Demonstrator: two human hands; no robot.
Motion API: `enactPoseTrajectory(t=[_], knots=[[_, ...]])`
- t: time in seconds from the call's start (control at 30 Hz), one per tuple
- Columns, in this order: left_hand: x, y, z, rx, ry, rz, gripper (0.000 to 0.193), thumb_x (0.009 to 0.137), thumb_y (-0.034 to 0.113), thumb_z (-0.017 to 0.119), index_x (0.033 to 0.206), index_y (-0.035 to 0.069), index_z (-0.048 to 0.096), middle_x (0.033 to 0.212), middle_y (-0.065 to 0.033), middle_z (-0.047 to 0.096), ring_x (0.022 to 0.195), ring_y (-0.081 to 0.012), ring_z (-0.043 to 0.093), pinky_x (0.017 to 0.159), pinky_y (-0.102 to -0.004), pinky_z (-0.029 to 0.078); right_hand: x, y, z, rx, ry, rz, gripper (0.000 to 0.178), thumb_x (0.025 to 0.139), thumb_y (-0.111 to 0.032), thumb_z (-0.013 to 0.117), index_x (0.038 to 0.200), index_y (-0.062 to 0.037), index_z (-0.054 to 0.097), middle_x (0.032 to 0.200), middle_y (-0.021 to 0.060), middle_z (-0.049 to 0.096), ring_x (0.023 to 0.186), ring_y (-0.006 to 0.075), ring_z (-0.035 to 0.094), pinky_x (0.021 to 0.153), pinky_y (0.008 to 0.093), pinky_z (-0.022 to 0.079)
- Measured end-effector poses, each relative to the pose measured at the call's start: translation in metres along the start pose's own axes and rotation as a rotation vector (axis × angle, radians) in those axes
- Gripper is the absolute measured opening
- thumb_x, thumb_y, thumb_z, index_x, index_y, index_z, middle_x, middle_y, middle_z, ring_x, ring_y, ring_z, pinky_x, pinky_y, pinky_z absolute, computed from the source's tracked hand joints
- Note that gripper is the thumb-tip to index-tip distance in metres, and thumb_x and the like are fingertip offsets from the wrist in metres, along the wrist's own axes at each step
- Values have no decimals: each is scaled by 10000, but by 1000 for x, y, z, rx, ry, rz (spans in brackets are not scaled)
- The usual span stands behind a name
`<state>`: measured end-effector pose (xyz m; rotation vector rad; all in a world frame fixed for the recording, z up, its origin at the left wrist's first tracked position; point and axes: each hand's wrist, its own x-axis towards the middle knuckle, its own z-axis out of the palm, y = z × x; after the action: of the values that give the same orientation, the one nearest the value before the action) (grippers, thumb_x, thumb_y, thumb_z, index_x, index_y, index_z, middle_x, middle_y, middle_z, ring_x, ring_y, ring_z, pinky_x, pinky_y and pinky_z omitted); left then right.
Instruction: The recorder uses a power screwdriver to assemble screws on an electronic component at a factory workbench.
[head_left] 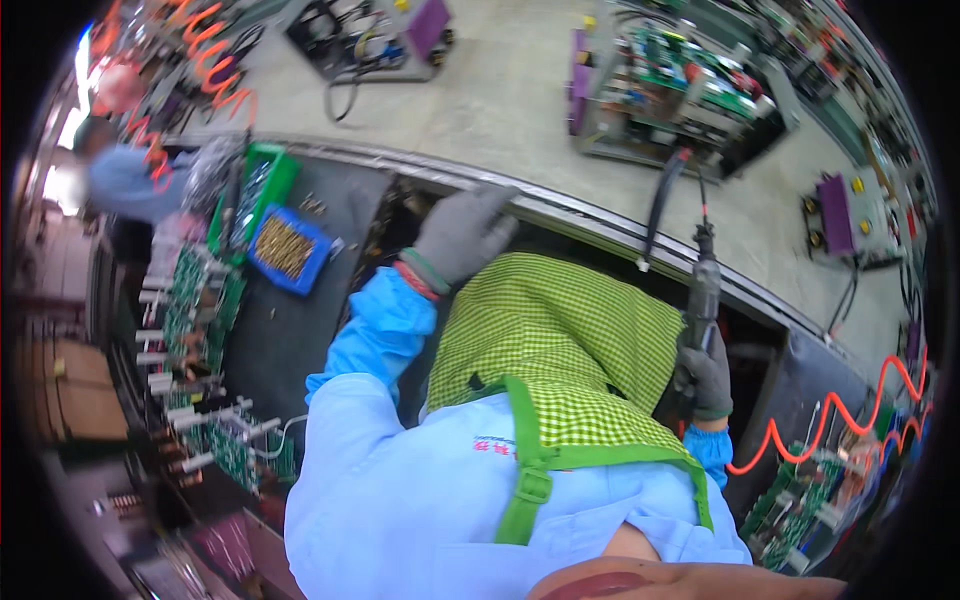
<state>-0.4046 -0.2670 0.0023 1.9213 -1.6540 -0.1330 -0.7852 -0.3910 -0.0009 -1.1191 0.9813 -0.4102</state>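
My right hand (708,378), in a grey glove, is wrapped round a dark power screwdriver (704,285). The driver points away from me, and its thin bit reaches over the metal rail toward an open machine unit (680,95) with green circuit boards. My left hand (462,236), also gloved in grey, lies at the near edge of the metal rail (570,218) with its fingers stretched out and nothing visible in them. A black cable (660,205) hangs from the unit over the rail, left of the driver.
At left stand a blue bin of brass-coloured screws (284,248) and a green bin (268,170). Circuit boards (190,310) line the left side. Other units with purple panels (838,215) sit on the bench. An orange coiled hose (800,440) runs at right. A person (130,175) is at far left.
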Motion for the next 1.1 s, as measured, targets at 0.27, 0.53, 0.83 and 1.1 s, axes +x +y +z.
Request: enactPoseTrajectory(t=[0.27,0.53,0.83,1.1], knots=[[-110,-121,-174,605,179,-721,212,867,274,608,1007,122,659,967,-151,677,917,-349,644,786,-447,505,7,2,40,2,-245,69,607,707,-122,657,1273,-30,460,730,13,500,433,93,444,373,237,383],[-67,-210,-175,623,-420,-862,260,837,305,638,1039,149,681,1075,-118,683,1045,-318,633,876,-441,500,4,-1,75,-1,-349,72,663,700,-165,706,1294,-28,445,741,19,511,453,93,455,377,233,376],[-146,-386,-155,1124,-563,-479,205,846,247,592,893,90,716,926,-132,713,800,-336,685,654,-463,539,-13,-3,65,18,-365,134,536,719,-149,703,1197,-47,482,756,17,509,468,92,462,390,236,372],[-81,-381,-145,896,-104,-223,242,876,230,556,945,27,669,971,-212,680,852,-310,667,709,-440,529,-3,36,63,-252,-402,-145,657,774,-378,734,1275,-39,480,889,47,555,680,118,549,567,282,468]])
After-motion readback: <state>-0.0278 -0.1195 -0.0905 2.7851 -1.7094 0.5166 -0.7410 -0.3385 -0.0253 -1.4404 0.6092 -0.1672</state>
